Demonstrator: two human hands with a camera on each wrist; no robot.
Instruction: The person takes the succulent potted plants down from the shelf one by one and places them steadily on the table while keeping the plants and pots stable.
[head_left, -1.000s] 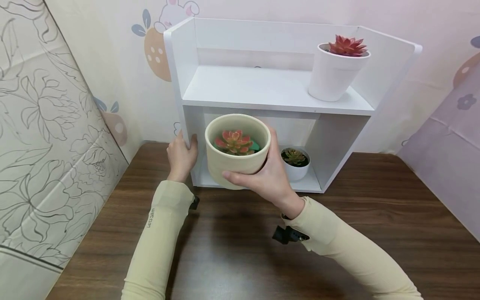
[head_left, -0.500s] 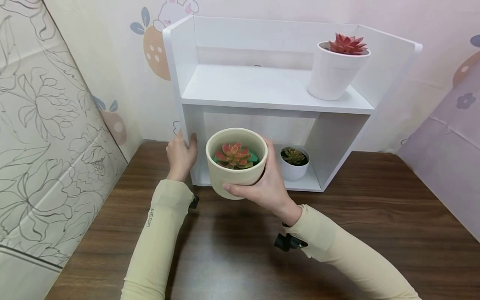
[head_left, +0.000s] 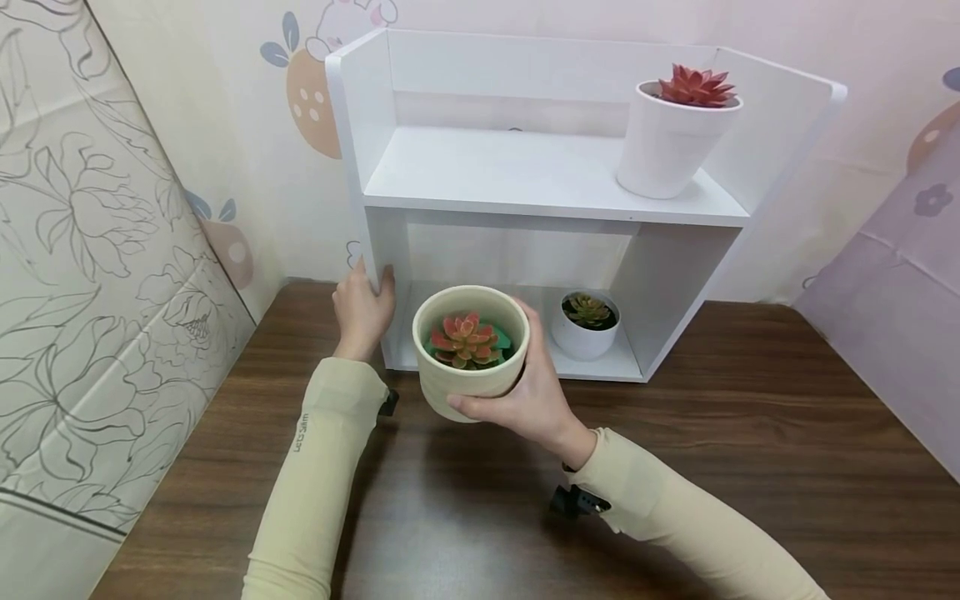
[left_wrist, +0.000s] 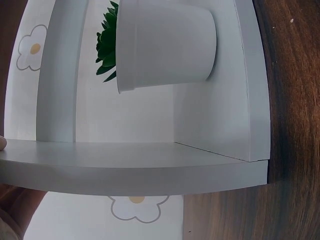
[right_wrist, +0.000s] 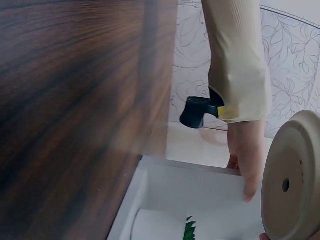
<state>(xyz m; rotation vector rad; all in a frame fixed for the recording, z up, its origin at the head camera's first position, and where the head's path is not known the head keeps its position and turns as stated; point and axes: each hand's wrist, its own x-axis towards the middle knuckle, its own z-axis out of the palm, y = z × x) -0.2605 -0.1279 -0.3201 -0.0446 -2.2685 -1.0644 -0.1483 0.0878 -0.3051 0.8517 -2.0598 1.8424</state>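
Observation:
My right hand (head_left: 536, 396) holds a cream flowerpot (head_left: 468, 385) in front of the shelf's lower compartment, thumb across its front. Inside the pot sits a red and green succulent (head_left: 465, 340). The pot's underside (right_wrist: 287, 185), with a drain hole, faces the right wrist view. My left hand (head_left: 363, 312) grips the left side panel (head_left: 372, 246) of a white two-tier shelf, thumb on the inner face; part of that hand (left_wrist: 22, 207) shows in the left wrist view. A small white pot (head_left: 585, 337) with a green succulent stands at the right of the lower compartment.
On the upper tier (head_left: 495, 171), to the right, stands a taller white pot (head_left: 663, 150) with a red succulent. The shelf rests on a dark wooden table (head_left: 465, 517) against a patterned wall. A floral panel (head_left: 105, 250) borders the table at left.
My right hand has lowered the cream flowerpot and drawn it toward me, out from the shelf front, so more of the small white pot shows. My left hand has stayed on the side panel.

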